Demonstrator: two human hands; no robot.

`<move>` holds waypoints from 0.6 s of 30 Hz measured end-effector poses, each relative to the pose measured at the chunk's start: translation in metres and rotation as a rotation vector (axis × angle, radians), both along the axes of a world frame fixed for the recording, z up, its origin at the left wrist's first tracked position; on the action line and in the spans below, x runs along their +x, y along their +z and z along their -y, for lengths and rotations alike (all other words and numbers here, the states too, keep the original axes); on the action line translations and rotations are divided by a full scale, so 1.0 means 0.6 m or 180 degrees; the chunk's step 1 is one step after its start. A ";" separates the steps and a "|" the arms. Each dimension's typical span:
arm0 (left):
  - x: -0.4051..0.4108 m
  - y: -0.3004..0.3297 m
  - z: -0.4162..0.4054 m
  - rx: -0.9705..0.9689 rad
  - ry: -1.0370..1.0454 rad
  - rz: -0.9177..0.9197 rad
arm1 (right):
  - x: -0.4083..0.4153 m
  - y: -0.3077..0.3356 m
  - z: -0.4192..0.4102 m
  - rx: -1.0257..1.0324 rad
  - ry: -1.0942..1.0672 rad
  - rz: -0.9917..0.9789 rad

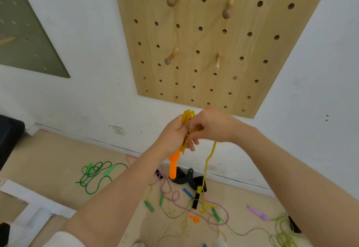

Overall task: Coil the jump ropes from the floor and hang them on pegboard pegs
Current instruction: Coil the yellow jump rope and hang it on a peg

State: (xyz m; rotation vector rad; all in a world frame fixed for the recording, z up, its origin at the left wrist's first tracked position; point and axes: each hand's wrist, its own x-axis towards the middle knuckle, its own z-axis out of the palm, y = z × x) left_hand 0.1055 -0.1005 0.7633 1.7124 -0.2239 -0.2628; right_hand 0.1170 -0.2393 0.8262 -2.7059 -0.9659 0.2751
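Below the wooden pegboard [213, 52], my left hand [172, 136] grips a bundle of yellow jump rope [187, 117] loops. One orange handle [173, 166] hangs down from that fist. My right hand [210, 126] pinches the same rope beside the left hand, and a yellow strand [210, 155] trails from it down to the floor. The rope's other orange handle [193, 218] lies on the floor. Wooden pegs stick out of the board: upper left peg [172, 1], upper right peg [227, 10], lower left peg [171, 57], lower right peg [217, 62]. All of them are bare.
A green rope [95, 175] lies tangled on the floor at left. Purple rope [174, 196], olive-green ropes [281, 235] and several coloured handles are strewn below my hands. Black stand parts [182, 176] sit against the wall. A white frame [29, 208] lies at lower left.
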 end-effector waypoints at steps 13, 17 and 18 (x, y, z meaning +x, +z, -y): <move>-0.038 0.050 -0.033 -0.2106 -0.0920 -0.0724 | 0.018 -0.021 0.090 0.2863 -0.0694 -0.1340; -0.037 0.061 -0.056 -0.3280 -0.0156 -0.0537 | 0.021 -0.099 0.109 0.2223 -0.1179 -0.1666; -0.032 0.064 -0.062 -0.3496 0.0031 -0.0519 | 0.017 -0.120 0.107 0.1905 -0.1270 -0.1747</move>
